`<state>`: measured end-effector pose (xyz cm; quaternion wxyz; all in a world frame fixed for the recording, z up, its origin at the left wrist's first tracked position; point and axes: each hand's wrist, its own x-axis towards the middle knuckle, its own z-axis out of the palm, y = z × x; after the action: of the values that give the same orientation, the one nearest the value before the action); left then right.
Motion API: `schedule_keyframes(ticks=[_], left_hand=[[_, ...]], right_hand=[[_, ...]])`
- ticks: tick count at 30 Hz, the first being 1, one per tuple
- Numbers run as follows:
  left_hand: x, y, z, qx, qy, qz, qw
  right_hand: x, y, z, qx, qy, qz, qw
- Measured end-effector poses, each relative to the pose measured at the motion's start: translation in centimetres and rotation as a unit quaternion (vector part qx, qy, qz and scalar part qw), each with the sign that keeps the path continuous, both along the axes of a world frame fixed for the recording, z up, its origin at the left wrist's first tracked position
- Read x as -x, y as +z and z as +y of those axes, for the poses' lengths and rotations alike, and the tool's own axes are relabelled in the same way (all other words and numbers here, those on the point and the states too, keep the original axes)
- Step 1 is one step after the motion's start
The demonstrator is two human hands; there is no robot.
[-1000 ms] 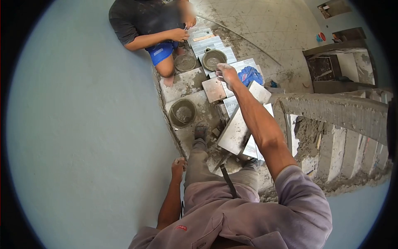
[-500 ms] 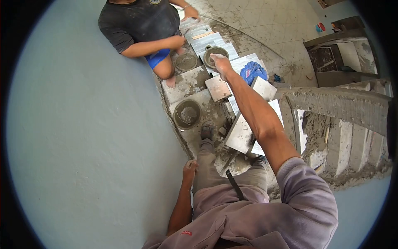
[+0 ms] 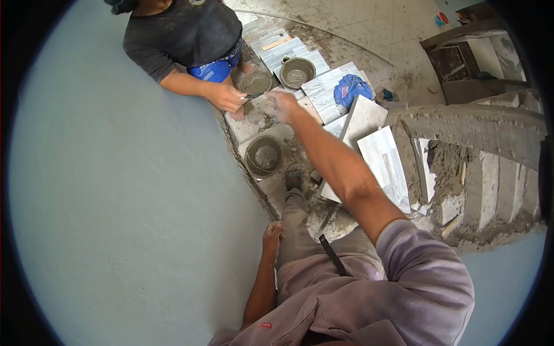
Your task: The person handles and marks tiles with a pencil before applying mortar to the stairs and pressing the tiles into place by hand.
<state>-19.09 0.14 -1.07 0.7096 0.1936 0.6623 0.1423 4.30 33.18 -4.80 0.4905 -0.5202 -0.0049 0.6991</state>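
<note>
Just now, a thin dark thing (image 3: 254, 97) is being pinched in the fingers of a co-worker's hand (image 3: 225, 97), and its far end is being pointed toward the person's right hand (image 3: 281, 106). That hand is being held out at the end of a long reach, its fingers bent and blurred; whether the thing is also being gripped by it cannot be told. Low beside the trouser leg (image 3: 300, 226), near the painted wall (image 3: 144, 173), the left hand (image 3: 273, 233) is being held with its fingers loosely curled, and whether anything is being hidden inside them cannot be told. Below the right hand, a bucket (image 3: 254, 148) with grey stuff inside is being supported by a step (image 3: 287, 147), near the person's shoe (image 3: 294, 176). Farther off, a second bucket (image 3: 310, 68) and a blue bag (image 3: 352, 89) are being borne by pale tiles (image 3: 319, 89). Partly, a thick slab (image 3: 365, 118) is being covered by the right forearm (image 3: 332, 155), while a streaked tile (image 3: 384, 164) is being left in view beside it.
</note>
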Motion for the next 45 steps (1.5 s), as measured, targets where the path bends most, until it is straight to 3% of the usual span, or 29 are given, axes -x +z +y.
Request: schedule_keyframes(ticks=[3, 7, 8, 10, 12, 16, 18, 19, 23, 24, 25, 26, 27, 28, 30, 32, 33, 34, 35, 36, 38, 42, 44, 45], left_hand=[[-0.6, 0.5, 0.6, 0.017, -0.011, 0.0, 1.0], [-0.8, 0.4, -0.2, 0.013, 0.005, -0.003, 1.0], [-0.6, 0.2, -0.4, 0.015, -0.002, -0.001, 1.0], [-0.1, -0.1, -1.0, 0.019, -0.003, 0.005, 1.0], [0.4, -0.5, -1.6, 0.024, -0.017, -0.003, 1.0], [1.0, -0.7, -2.1, 0.029, -0.018, 0.022, 0.999], [0.2, -1.1, -1.7, 0.024, -0.018, 0.028, 0.999], [0.0, -1.3, -1.6, 0.024, -0.051, 0.026, 0.998], [-2.2, -4.1, -0.7, 0.0, -0.19, 0.031, 0.981], [-3.5, -4.6, -0.1, -0.002, -0.199, 0.03, 0.98], [-5.1, -5.2, 0.6, -0.035, -0.255, 0.052, 0.965], [-7.1, -6.0, 1.3, -0.068, -0.308, 0.074, 0.946], [-9.0, -7.3, 1.8, -0.16, -0.362, 0.085, 0.914], [-11.3, -8.7, 2.2, -0.249, -0.412, 0.095, 0.871], [-17.5, -9.5, 3.5, -0.286, -0.443, 0.046, 0.848], [-24.6, -9.9, 4.0, -0.406, -0.5, 0.052, 0.763], [-27.9, -11.1, 3.8, -0.437, -0.526, 0.064, 0.727], [-31.2, -12.4, 3.2, -0.465, -0.551, 0.073, 0.689], [-34.7, -12.8, 2.7, -0.493, -0.566, 0.072, 0.657], [-38.1, -13.0, 2.1, -0.52, -0.581, 0.07, 0.622], [-43.8, -14.8, 0.7, -0.531, -0.614, 0.069, 0.579], [-51.1, -17.2, -2.5, -0.483, -0.669, 0.181, 0.535], [-52.9, -18.0, -3.3, -0.419, -0.707, 0.252, 0.511], [-53.2, -18.9, -3.5, -0.394, -0.711, 0.258, 0.522]], right_hand=[[2.8, -1.7, 0.0, 0.092, -0.108, 0.01, 0.99], [5.8, -0.5, -0.8, 0.194, -0.093, 0.066, 0.974], [6.5, -1.0, -0.6, 0.198, -0.095, 0.069, 0.973], [7.7, -4.4, 0.6, 0.046, -0.119, 0.183, 0.975], [8.8, -9.7, 4.3, 0.087, -0.214, 0.202, 0.952], [7.1, -8.4, 6.1, 0.043, -0.256, 0.106, 0.96], [5.9, -2.8, 4.5, 0.009, -0.389, 0.04, 0.92], [5.0, -2.4, 3.5, -0.019, -0.38, -0.021, 0.924], [-0.9, -1.7, -2.9, -0.108, -0.385, -0.047, 0.915], [-2.7, -2.7, -5.4, -0.111, -0.345, -0.107, 0.926], [-4.6, -4.3, -8.3, -0.112, -0.304, -0.166, 0.932], [-6.9, -5.8, -12.1, -0.148, -0.21, -0.356, 0.899], [-9.3, -6.5, -16.2, -0.172, -0.104, -0.528, 0.825], [-11.6, -6.2, -19.8, -0.113, -0.091, -0.544, 0.826], [-16.4, -4.7, -26.9, -0.056, -0.092, -0.578, 0.809], [-21.7, -4.7, -33.5, 0.017, -0.021, -0.583, 0.812], [-24.5, -5.7, -36.2, 0.09, 0.097, -0.613, 0.779], [-26.9, -8.0, -39.1, 0.074, 0.03, -0.648, 0.758], [-29.3, -9.7, -41.3, 0.057, 0.062, -0.699, 0.711], [-31.2, -9.2, -42.3, 0.081, 0.074, -0.69, 0.715], [-35.1, -9.2, -43.3, 0.068, 0.139, -0.695, 0.702], [-39.5, -11.4, -42.5, 0.07, 0.177, -0.631, 0.752], [-40.2, -14.6, -41.6, 0.046, 0.143, -0.673, 0.724], [-40.2, -15.4, -41.2, 0.023, 0.117, -0.721, 0.682]])
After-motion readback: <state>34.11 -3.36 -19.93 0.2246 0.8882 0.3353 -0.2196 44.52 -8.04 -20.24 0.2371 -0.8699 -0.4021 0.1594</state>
